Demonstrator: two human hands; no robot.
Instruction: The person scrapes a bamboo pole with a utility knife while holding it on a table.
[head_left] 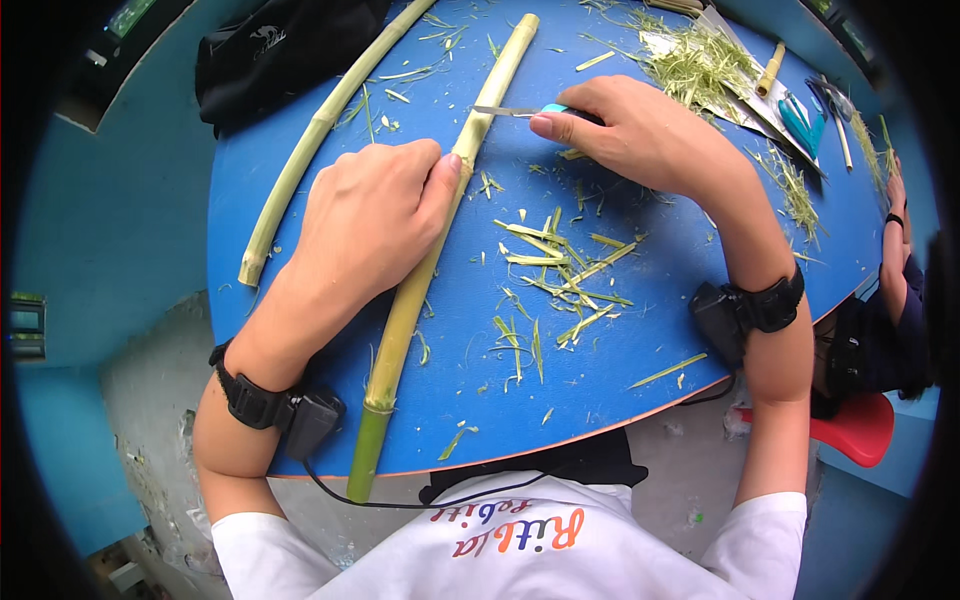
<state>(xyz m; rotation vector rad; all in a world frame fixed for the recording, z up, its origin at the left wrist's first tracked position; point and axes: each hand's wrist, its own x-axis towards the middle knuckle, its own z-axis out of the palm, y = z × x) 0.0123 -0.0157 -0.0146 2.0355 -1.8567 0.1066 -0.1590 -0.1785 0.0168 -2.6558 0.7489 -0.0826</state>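
A bamboo pole (pixel 400 340), pale yellow with a green stretch at its near end, lies across the blue table, and that end juts past the table's edge. My left hand (pixel 365 215) is wrapped round it about midway, thumb along the top. Beyond that grip, the blade of a small knife (pixel 505 111) lies across the pole's upper part. Its teal handle is in my right hand (pixel 640 130), fingers closed round it, thumb toward the blade. Thin green and yellow bamboo shavings (pixel 575 270) are scattered right of the pole.
Another peeled pole (pixel 315 140) lies at left, near a black cloth bag (pixel 270 60). A heap of shavings (pixel 700 60) and a teal-handled tool (pixel 800 125) are at the far right of the table (pixel 640 400). Another person's arm (pixel 893 240) rests there, above a red stool (pixel 860 428).
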